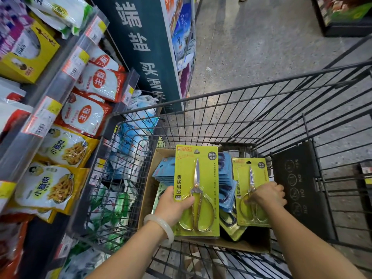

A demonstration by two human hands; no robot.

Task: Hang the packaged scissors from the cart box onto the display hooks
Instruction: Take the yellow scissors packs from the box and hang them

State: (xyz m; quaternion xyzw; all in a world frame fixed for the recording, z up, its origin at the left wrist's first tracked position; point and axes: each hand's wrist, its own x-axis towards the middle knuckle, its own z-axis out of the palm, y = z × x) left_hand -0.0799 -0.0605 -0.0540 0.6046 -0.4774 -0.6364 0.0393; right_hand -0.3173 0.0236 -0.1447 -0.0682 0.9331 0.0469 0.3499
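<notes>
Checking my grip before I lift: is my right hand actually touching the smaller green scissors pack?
Touching. The head view shows the right hand lying on the smaller green scissors pack, fingers curled over its right edge and thumb across its front.

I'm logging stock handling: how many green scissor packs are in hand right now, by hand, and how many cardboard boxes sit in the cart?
Green packs in left hand: 1, the large pack
Green packs in right hand: 1, the small pack
Cardboard boxes in the cart: 1
Total: 2 held packs, 1 box. More green and blue packs lie in the box, overlapped, so uncounted.
</notes>
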